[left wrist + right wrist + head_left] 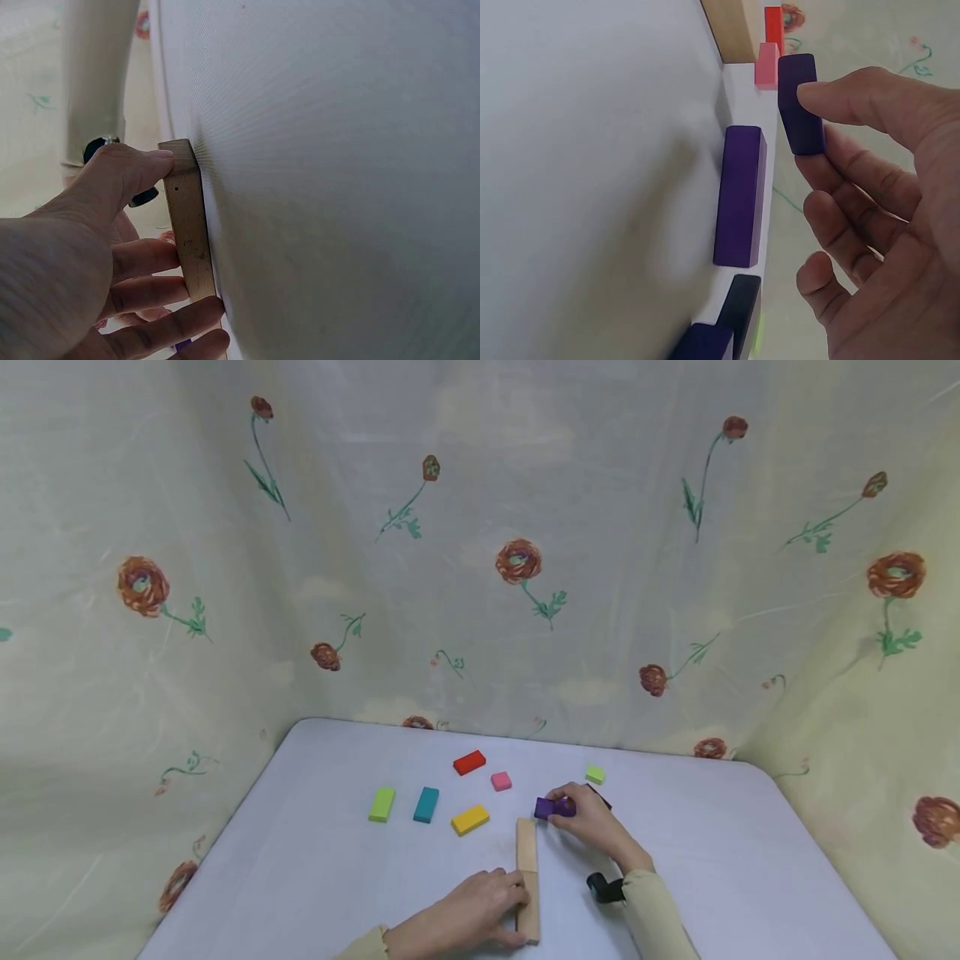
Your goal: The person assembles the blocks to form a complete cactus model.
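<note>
The right-hand grip (592, 818) is closed to a pinch on a dark purple rectangular block (800, 129), held above the white desk (315, 860). The left-hand grip (480, 906) curls against a long pale wooden block (531, 910), thumb at its near end; a second pale wooden block (527, 845) continues it end to end. Near the pinched piece, a purple oblong block (739, 195) lies on the desk. Farther out sit yellow (470, 820), teal (426, 805) and lime-green (381, 805) rectangular blocks, a red rectangular block (469, 762) and a small pink block (501, 781).
</note>
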`<state>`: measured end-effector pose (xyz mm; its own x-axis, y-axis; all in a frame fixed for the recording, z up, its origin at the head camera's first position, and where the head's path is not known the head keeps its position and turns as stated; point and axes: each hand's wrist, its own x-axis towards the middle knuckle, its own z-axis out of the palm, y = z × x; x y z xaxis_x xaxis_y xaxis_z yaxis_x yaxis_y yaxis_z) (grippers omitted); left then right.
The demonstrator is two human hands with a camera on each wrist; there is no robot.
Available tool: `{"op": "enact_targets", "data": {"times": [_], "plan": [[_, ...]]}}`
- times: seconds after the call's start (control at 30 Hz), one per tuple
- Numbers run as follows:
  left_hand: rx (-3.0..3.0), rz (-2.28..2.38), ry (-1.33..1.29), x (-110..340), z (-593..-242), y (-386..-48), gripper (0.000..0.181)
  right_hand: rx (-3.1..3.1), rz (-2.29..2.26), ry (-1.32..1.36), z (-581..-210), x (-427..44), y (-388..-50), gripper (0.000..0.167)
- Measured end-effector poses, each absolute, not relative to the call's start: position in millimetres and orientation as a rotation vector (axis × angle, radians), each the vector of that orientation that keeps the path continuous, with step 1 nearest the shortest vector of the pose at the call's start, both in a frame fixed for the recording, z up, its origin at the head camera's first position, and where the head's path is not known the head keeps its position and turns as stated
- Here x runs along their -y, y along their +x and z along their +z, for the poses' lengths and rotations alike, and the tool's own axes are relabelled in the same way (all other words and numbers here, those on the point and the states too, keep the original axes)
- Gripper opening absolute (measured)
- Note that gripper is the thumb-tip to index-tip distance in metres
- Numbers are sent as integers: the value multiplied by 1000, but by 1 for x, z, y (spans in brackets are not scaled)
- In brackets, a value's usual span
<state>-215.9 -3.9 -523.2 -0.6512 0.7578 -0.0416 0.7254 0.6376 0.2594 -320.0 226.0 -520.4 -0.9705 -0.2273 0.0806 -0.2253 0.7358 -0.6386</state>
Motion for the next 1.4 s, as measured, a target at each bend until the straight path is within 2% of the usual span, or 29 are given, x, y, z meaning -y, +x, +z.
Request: {"op": "enact_targets", "data": {"times": [0.53,1.03,1.4], "plan": [[-2697,342,1215,4,-524,-217,44,-2904,-994,-444,-512,-209,-337,27],[-2672,368,1239,5,-523,-219,44,-2871,-974,-360,-525,-199,-346,24],[-2668,368,1201,5,-522,-217,44,-2894,-897,-404,-528,-198,-344,22]]}}
